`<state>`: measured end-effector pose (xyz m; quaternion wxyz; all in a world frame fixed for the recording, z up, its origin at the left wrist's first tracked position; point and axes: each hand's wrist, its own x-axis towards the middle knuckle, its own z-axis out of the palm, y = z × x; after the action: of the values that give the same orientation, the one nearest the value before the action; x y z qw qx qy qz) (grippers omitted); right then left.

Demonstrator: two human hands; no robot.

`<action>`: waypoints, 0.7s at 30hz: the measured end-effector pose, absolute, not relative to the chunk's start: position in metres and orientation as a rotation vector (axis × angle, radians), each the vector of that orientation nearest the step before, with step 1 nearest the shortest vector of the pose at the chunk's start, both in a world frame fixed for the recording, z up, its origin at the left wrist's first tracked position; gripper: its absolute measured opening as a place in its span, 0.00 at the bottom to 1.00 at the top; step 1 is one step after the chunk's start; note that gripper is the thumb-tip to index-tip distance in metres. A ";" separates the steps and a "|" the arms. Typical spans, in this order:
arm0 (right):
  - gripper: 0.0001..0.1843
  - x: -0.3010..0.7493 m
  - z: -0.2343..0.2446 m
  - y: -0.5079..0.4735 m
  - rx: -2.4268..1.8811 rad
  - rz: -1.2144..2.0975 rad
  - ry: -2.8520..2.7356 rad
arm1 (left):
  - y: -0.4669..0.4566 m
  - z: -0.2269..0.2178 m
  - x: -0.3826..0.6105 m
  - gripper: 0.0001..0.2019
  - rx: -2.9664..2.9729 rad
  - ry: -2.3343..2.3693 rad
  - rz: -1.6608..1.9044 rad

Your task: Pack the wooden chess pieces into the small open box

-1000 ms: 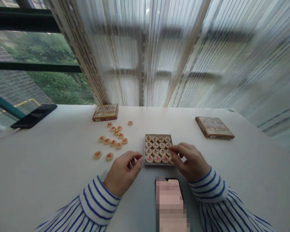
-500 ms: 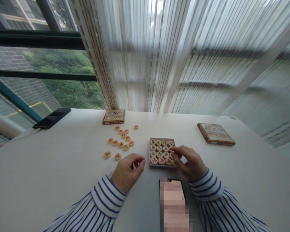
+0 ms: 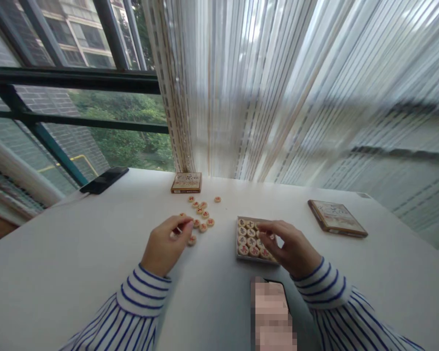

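Nearby, has loose red-marked pieces (image 3: 203, 227) on the white table (image 3: 106, 243), left of a shallow box (image 3: 256, 260) holding rows of discs (image 3: 243, 250). Should feel light, hard, slightly slippery; best to take hold by the round rim. Holds left hand (image 3: 164, 248) at their near left edge, with thumb and fingertips drawn together; cannot tell whether pinching one. Curls right hand (image 3: 292, 246) over the box's right part; cannot tell whether gripping anything.
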<state>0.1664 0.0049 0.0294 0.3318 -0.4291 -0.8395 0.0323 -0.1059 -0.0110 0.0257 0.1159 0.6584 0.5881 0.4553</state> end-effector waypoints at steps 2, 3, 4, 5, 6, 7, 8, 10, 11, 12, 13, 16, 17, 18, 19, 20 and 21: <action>0.10 0.155 0.032 0.011 -1.115 0.078 -2.264 | 0.002 0.032 -0.118 0.13 1.872 1.815 1.288; 0.10 0.149 0.033 0.014 -1.115 0.086 -2.299 | 0.008 0.033 -0.122 0.14 1.873 1.834 1.264; 0.10 0.143 0.035 0.017 -1.119 0.100 -2.336 | 0.014 0.033 -0.125 0.14 1.884 1.842 1.252; 0.10 0.137 0.037 0.021 -1.128 0.115 -2.375 | 0.018 0.031 -0.128 0.14 1.895 1.851 1.252; 0.11 0.131 0.039 0.024 -1.143 0.133 -2.418 | 0.022 0.027 -0.129 0.14 1.900 1.858 1.257; 0.11 0.125 0.041 0.026 -1.162 0.145 -2.457 | 0.024 0.023 -0.130 0.14 1.895 1.864 1.267; 0.12 0.119 0.043 0.028 -1.191 0.147 -2.498 | 0.026 0.018 -0.131 0.14 1.888 1.873 1.275; 0.13 0.107 0.047 0.032 -1.229 0.129 -2.585 | 0.027 0.008 -0.133 0.14 1.880 1.885 1.274; 0.14 0.101 0.048 0.034 -1.233 0.116 -2.625 | 0.027 0.003 -0.134 0.14 1.883 1.889 1.266; 0.14 0.095 0.049 0.036 -1.234 0.103 -2.661 | 0.027 0.000 -0.135 0.14 1.892 1.889 1.251; 0.15 0.090 0.049 0.038 -1.230 0.094 -2.695 | 0.027 -0.003 -0.137 0.14 1.905 1.887 1.232; 0.15 0.072 0.048 0.048 -1.237 0.096 -2.780 | 0.029 -0.007 -0.141 0.14 1.942 1.880 1.196; 0.14 0.065 0.047 0.052 -1.244 0.100 -2.799 | 0.030 -0.007 -0.142 0.14 1.948 1.881 1.197; 0.14 0.059 0.046 0.056 -1.254 0.102 -2.814 | 0.030 -0.007 -0.143 0.14 1.950 1.884 1.206; 0.14 0.053 0.045 0.059 -1.262 0.099 -2.826 | 0.031 -0.007 -0.143 0.14 1.952 1.888 1.217; 0.14 0.047 0.043 0.063 -1.272 0.095 -2.836 | 0.031 -0.007 -0.143 0.14 1.952 1.892 1.231; 0.15 0.041 0.042 0.065 -1.285 0.092 -2.851 | 0.032 -0.007 -0.143 0.14 1.951 1.898 1.247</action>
<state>0.0413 0.0653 0.0420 0.0066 -0.4108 -0.9112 0.0295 -0.1431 0.0315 -0.0073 0.0736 0.6498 0.6323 0.4154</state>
